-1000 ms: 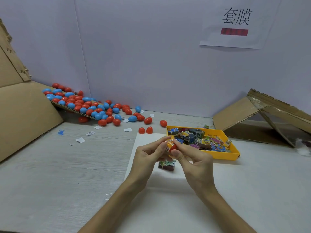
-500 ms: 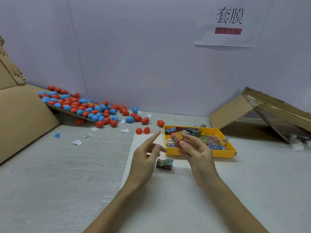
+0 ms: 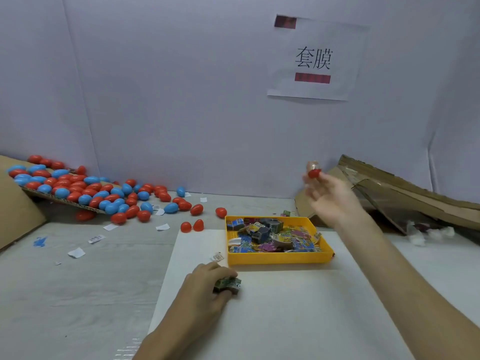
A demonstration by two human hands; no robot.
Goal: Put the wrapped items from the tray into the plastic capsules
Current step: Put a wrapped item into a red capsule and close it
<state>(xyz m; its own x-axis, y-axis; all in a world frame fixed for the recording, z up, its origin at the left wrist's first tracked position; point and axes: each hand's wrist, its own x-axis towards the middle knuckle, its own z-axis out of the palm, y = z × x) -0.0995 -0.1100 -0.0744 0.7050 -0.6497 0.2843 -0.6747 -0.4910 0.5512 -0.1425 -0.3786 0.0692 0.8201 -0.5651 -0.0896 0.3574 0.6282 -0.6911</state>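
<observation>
1. The capsule is roughly upright, clear half up and red half down, raised beyond the tray.
2. The right hand, blurred, pinches it at the fingertips.
3. The left hand curls round a wrapped item lying before the tray.

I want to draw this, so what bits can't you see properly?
- Head view: right hand and red capsule are motion-blurred; grip unclear.
- Head view: wrapped item partly covered by fingers of the left hand.
- Head view: print on wrappers in the tray too small.
</observation>
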